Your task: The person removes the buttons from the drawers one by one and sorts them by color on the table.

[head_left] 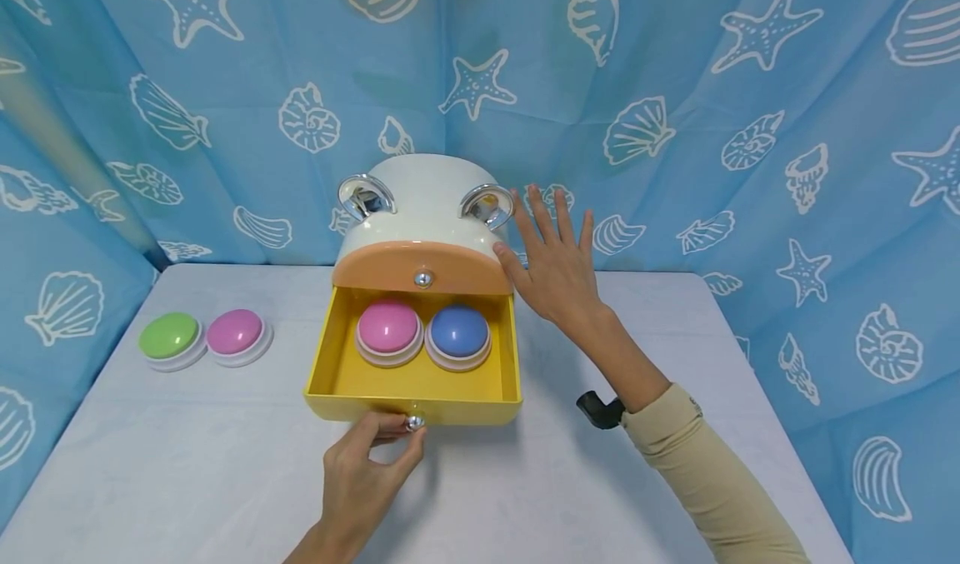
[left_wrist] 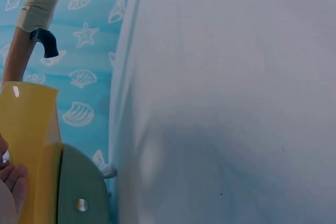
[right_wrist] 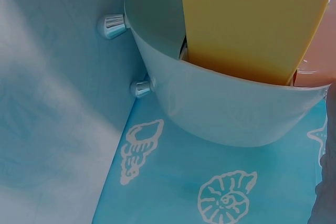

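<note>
A white, rounded animal-shaped drawer box [head_left: 435, 193] with silver ring ears stands at the back of the table. Its yellow drawer [head_left: 412, 412] is pulled out below an orange front panel [head_left: 465, 268]. Inside the drawer sit a pink push button [head_left: 387, 327] and a blue push button [head_left: 459, 331], side by side on white bases. My left hand [head_left: 365, 472] pinches the drawer's silver knob [head_left: 415, 423] between thumb and fingers. My right hand [head_left: 558, 277] has its fingers spread straight at the box's right side, by the right ear; whether it touches is unclear.
Left of the box, a green push button [head_left: 168, 336] and a purple-pink push button [head_left: 236, 331] lie on the white-covered table [head_left: 210, 464]. A blue curtain [head_left: 525, 147] with shell prints hangs behind. Silver feet [right_wrist: 112, 26] jut from the box's underside.
</note>
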{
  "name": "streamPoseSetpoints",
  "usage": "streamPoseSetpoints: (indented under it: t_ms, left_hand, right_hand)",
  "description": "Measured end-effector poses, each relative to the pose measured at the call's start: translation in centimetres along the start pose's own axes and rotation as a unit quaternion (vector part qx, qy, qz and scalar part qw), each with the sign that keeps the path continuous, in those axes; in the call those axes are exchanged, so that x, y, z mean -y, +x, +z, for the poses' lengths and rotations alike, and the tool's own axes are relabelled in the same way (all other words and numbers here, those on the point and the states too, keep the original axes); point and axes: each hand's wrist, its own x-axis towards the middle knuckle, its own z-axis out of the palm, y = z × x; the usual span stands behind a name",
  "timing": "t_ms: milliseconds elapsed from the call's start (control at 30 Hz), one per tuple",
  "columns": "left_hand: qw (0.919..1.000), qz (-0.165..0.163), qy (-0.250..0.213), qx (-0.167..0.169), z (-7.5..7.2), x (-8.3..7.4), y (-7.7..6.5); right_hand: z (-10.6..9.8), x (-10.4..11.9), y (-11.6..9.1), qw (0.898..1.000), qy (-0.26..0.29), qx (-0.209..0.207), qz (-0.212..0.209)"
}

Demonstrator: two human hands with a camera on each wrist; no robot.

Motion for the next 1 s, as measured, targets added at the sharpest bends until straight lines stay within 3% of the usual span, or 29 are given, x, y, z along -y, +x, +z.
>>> streamPoseSetpoints:
  t_ms: [300, 500, 600, 800, 900, 1000]
  left_hand:
    - [0.9997, 0.011, 0.009, 0.021, -0.5, -0.2, 0.5]
    - [0.9986, -0.008, -0.026, 0.045, -2.2, -0.8, 1.9]
    - [0.9964, -0.025, -0.048, 0.066, -3.6, -1.4, 3.2]
    - [0.9858, -0.05, -0.066, 0.146, -6.3, -2.0, 7.2]
    - [0.9762, -0.076, -0.072, 0.19, -7.0, -1.2, 9.5]
    - [0.9605, -0.112, -0.072, 0.244, -7.3, 0.1, 11.5]
  right_hand:
    - [-0.1, 0.1, 0.0, 1.0, -0.003, 0.005, 0.002]
    - [-0.1, 0.1, -0.1, 1.0, -0.001, -0.001, 0.0]
    - [-0.1, 0.0, -0.1, 1.0, 0.0, -0.002, -0.001]
    - [-0.1, 0.0, -0.1, 1.0, 0.002, -0.002, -0.001]
    - [-0.1, 0.1, 0.0, 1.0, 0.002, 0.0, -0.001]
    - [0.0, 0.1, 0.1, 1.0, 0.001, 0.005, 0.0]
